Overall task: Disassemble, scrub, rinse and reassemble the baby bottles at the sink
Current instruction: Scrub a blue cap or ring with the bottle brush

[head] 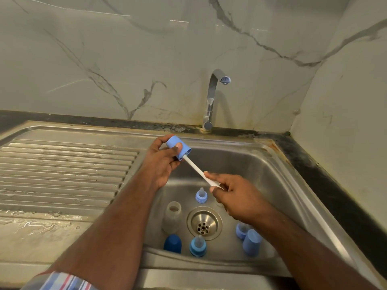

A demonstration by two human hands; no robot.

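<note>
Left fingers (176, 147) gripping blue cap (177, 147), right hand (236, 195) pinching brush handle (200, 171), bottle parts crowding sink (261, 164) drain (204, 223)

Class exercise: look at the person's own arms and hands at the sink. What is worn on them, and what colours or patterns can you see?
Both forearms are bare, and neither the left hand nor the right hand wears a glove. No ring, watch or bracelet shows. Only the left arm shows clothing: a rolled-up sleeve at the bottom edge, striped in blue, white and red. The right arm leaves the frame without a visible sleeve.
</note>
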